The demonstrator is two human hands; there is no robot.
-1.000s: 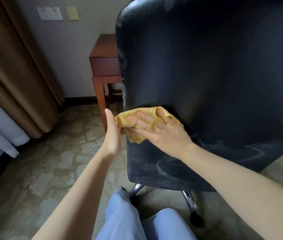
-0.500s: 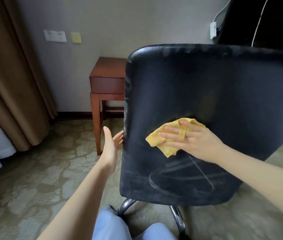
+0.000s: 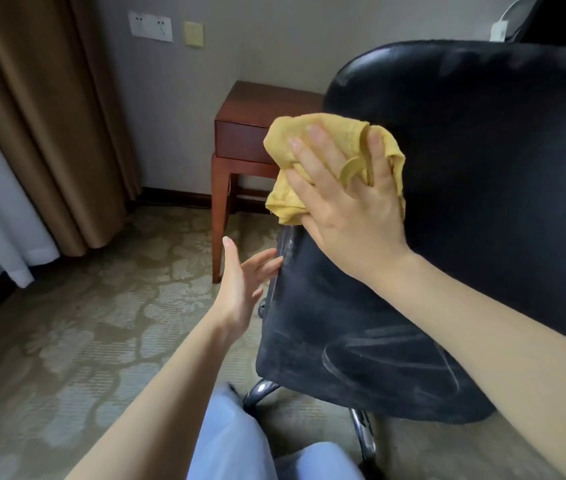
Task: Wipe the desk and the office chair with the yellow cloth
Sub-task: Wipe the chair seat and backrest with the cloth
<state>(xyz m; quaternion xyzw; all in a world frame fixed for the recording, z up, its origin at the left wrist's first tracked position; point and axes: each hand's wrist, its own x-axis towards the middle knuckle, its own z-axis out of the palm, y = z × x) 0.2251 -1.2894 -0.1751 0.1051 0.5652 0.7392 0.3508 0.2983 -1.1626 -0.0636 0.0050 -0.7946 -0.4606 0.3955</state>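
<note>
The black office chair [image 3: 482, 209] fills the right of the view with its backrest toward me; pale wipe streaks show low on it. My right hand [image 3: 347, 206] presses the crumpled yellow cloth [image 3: 285, 199] flat against the backrest's upper left edge, fingers spread straight, a loop of the cloth round one finger. My left hand [image 3: 240, 282] rests with straight fingers on the backrest's left edge, lower down. The wooden desk [image 3: 250, 133] stands behind the chair against the wall, mostly hidden by the backrest.
Brown curtains [image 3: 42, 126] and a white sheer hang at the left. Patterned carpet [image 3: 84, 334] covers the floor. The chair's chrome base legs [image 3: 364, 434] show under the backrest, close to my knees in light blue trousers [image 3: 233, 441]. Wall sockets [image 3: 150, 26] sit above.
My right hand has slid the cloth up and left, from the middle of the backrest to its upper left edge. The left hand stays on the chair's left edge.
</note>
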